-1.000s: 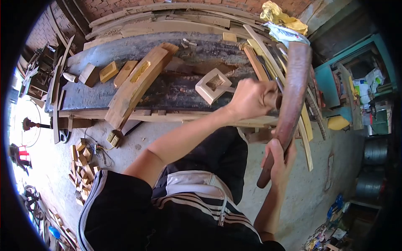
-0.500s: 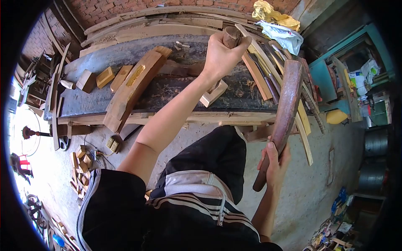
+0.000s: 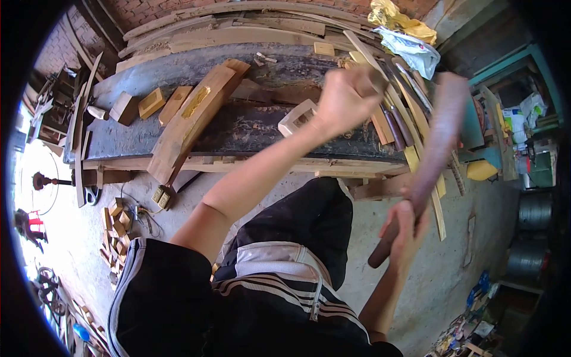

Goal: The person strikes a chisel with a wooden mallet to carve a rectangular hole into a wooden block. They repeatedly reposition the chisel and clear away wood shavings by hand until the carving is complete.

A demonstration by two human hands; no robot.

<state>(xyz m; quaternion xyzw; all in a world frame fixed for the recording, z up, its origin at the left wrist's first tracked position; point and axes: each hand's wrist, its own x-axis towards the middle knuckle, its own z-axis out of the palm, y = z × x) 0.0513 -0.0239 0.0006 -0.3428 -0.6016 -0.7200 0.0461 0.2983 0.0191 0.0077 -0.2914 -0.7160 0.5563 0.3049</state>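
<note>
My left hand (image 3: 348, 102) is closed around a thick, round brown wooden piece (image 3: 370, 81), held over the right part of the bench. Only its blurred upper end shows; whatever lies below the fist is hidden. Low on its narrow end, my right hand (image 3: 406, 233) grips a long, dark wooden club (image 3: 439, 134), which stands tilted up and to the right, smeared by motion. Just under my left wrist, a pale block with a rectangular hole (image 3: 292, 122) lies on the dark bench (image 3: 244, 131).
A long mortised timber (image 3: 193, 119) lies across the bench, overhanging its front edge. Left of it sit several small blocks (image 3: 152, 103). Chisels (image 3: 397, 128) and wood strips lie at right, near plastic bags (image 3: 410, 50). Offcuts (image 3: 116, 232) are piled on the floor.
Both hands have moved to the right, the left one also slightly down with the round wooden piece. The club has swung rightward. The pale holed block shows more fully.
</note>
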